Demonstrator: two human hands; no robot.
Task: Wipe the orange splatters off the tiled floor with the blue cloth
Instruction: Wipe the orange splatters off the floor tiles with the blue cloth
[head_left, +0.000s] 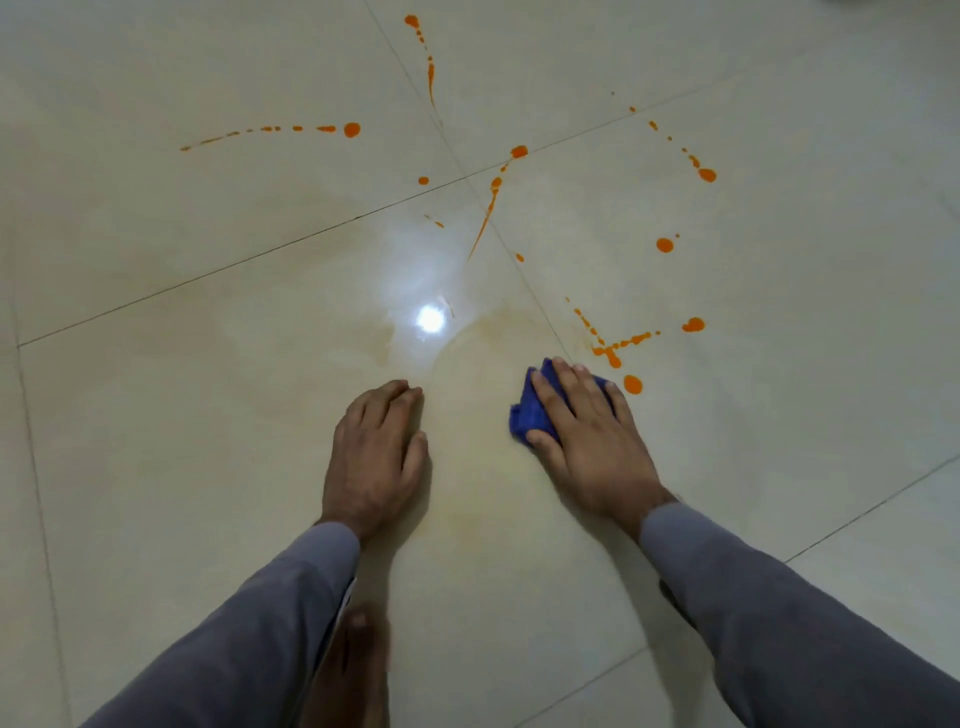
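Observation:
My right hand (587, 436) presses flat on a crumpled blue cloth (530, 410) on the cream tiled floor (156, 415); the cloth shows at my fingertips and beside my thumb. An orange drop (632, 384) lies just right of my fingers, with a streak of orange splatters (613, 345) beyond it. More orange trails spread farther out: one at the left (351, 129), one at the top (430, 78), one in the middle (491, 200), one at the right (706, 174). My left hand (376, 457) rests flat on the floor, holding nothing, fingers together.
A faint yellowish smear (498, 322) marks the tile ahead of my hands, next to a bright light reflection (430, 318). My bare foot (353, 670) shows under my left arm. Dark grout lines cross the floor.

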